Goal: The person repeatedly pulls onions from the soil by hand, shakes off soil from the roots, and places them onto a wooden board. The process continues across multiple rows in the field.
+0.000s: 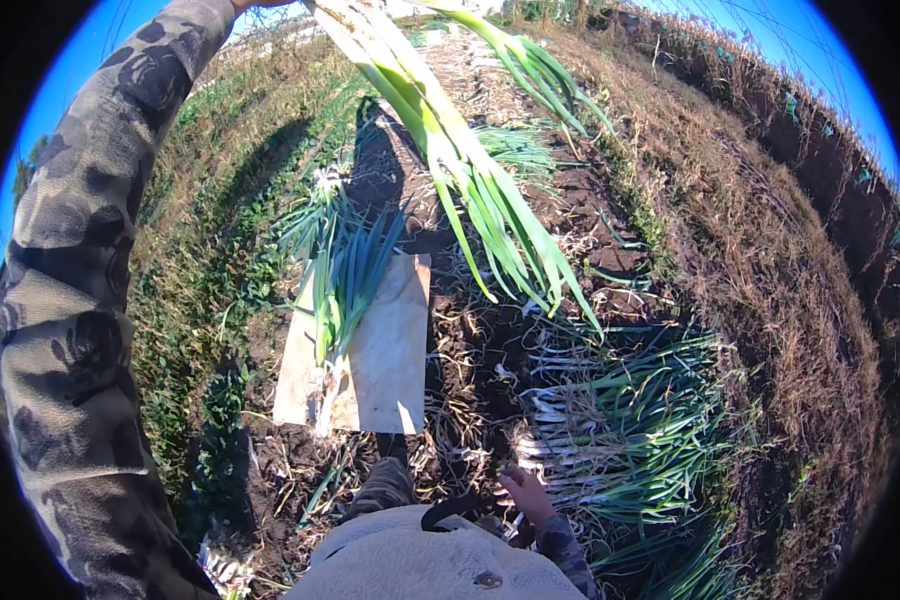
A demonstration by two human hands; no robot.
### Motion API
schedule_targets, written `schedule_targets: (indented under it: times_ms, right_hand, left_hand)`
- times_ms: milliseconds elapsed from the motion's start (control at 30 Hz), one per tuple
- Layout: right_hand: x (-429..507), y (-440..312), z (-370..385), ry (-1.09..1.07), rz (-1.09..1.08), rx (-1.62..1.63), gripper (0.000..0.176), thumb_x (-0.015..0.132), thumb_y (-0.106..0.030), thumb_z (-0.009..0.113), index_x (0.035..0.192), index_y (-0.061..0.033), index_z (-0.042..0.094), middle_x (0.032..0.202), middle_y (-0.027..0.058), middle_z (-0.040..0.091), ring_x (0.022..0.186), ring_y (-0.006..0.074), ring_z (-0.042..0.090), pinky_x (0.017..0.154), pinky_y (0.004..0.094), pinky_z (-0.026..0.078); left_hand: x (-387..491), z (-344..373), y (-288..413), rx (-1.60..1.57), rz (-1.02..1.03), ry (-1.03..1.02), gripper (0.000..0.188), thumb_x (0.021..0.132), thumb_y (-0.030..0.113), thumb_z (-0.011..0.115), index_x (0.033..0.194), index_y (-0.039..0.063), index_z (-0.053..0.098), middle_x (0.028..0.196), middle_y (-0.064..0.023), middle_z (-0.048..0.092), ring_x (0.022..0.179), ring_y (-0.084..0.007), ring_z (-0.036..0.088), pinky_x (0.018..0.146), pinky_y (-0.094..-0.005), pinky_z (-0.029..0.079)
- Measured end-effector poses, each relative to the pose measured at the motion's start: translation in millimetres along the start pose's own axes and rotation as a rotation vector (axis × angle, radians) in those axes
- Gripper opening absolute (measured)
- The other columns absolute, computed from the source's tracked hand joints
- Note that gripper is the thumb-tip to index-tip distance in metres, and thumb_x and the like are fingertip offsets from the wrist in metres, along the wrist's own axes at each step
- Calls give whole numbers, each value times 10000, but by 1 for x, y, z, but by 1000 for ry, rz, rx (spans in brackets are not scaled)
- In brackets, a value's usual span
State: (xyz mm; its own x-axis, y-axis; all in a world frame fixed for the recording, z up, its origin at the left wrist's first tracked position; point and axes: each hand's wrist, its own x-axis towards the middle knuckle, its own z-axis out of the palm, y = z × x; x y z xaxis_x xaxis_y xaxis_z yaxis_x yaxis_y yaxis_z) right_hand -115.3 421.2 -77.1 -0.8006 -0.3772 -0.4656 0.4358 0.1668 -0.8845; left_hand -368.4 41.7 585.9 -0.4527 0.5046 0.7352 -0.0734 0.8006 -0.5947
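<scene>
My left hand (264, 2) is raised at the top edge, mostly cut off by the frame. Beside it, long green onion stalks (435, 112) hang in the air close to the camera, leaves pointing down and right; the grip itself is out of frame. Low in the picture, my right hand (526, 495) has its fingers bent near the white ends of a row of green onions (622, 442) laid on the soil. Whether it holds anything is unclear. A small bunch of green onions (337, 300) lies on a pale flat board or sheet (390, 360), white ends towards me.
More green onions (521, 150) lie on the soil ahead. Loose roots and dry leaf scraps cover the ground (457, 375) between the board and the row. Low green plants (180, 300) grow on the left, with dry grass (780, 300) on the right. A dark bag or cloth strap (446, 511) shows near my body.
</scene>
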Motion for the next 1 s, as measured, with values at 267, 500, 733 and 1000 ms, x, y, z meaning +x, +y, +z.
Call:
schedule_targets:
  times_ms: [267, 500, 733, 1000]
  right_hand:
    - [32, 46, -3, 232, 147, 8, 420, 939, -241, 667, 1208, 76, 608, 1019, 110, 699, 832, 166, 667, 731, 292, 526]
    - [32, 104, 5, 142, 184, -32, 328, 935, -196, 661, 1134, 63, 627, 956, 104, 688, 766, 146, 656, 640, 271, 543]
    - [68, 124, -21, 167, 397, 94, 356, 920, -190, 657, 1164, 65, 616, 892, 139, 699, 741, 194, 682, 652, 308, 553]
    - [51, 172, -18, 239, 509, -8, 283, 906, -150, 684, 1096, 53, 632, 942, 120, 686, 740, 177, 661, 620, 320, 575]
  left_hand:
    - [-49, 142, -83, 176, -297, -35, 204, 891, 181, 536, 984, 75, 683, 954, -200, 687, 900, -362, 665, 797, -464, 522]
    - [-219, 212, -93, 371, -661, -513, 284, 976, 158, 446, 1224, 190, 581, 1047, -145, 685, 949, -331, 696, 760, -469, 555]
    - [-481, 235, 44, 295, -1082, -713, 283, 932, 169, 503, 1214, 185, 524, 1057, -160, 640, 963, -345, 666, 764, -473, 536]
    - [-761, 194, 220, 263, -1475, -1042, 412, 901, 127, 567, 1310, 165, 542, 1111, -118, 646, 947, -340, 670, 742, -455, 551]
